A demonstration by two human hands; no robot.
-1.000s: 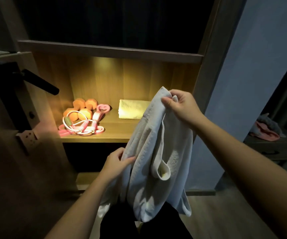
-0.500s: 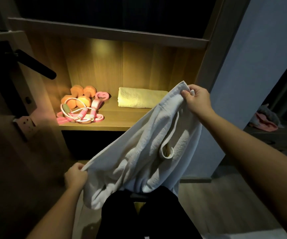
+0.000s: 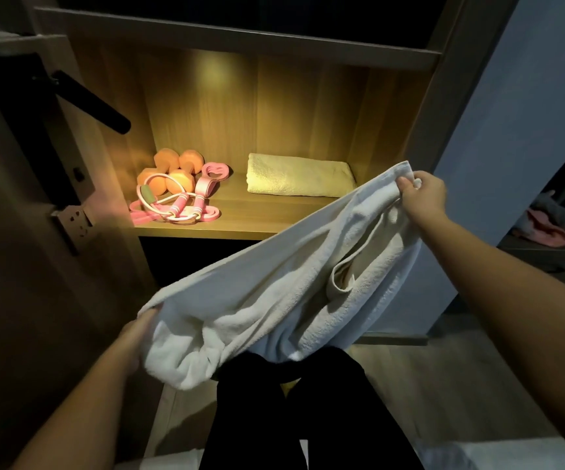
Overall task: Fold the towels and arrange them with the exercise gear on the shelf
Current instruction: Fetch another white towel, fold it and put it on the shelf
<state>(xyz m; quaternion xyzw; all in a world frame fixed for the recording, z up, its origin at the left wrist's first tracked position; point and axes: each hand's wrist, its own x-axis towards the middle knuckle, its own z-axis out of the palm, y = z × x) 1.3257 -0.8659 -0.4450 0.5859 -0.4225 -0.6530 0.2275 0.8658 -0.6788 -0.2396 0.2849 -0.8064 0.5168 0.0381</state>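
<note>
A: Stretched wider than earlier, the white towel (image 3: 274, 300) spans our hands before the shelf's (image 3: 240, 227) front edge.
B: We grip one end in each: left hand (image 3: 135, 340) low, right hand (image 3: 421, 195) high.

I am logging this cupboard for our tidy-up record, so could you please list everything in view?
white towel: one, white, held unfolded before the shelf
folded towel: one, pale yellow, shelf, right side
dumbbells: two, orange, shelf, back left
resistance bands: tangled, pink, before the dumbbells
door handle: one, black, left
cloth heap: one, pink-grey, far right
legs: two, black trousers, bottom centre
left hand: one, grips white towel's lower end
right hand: one, pinches its upper corner
</note>
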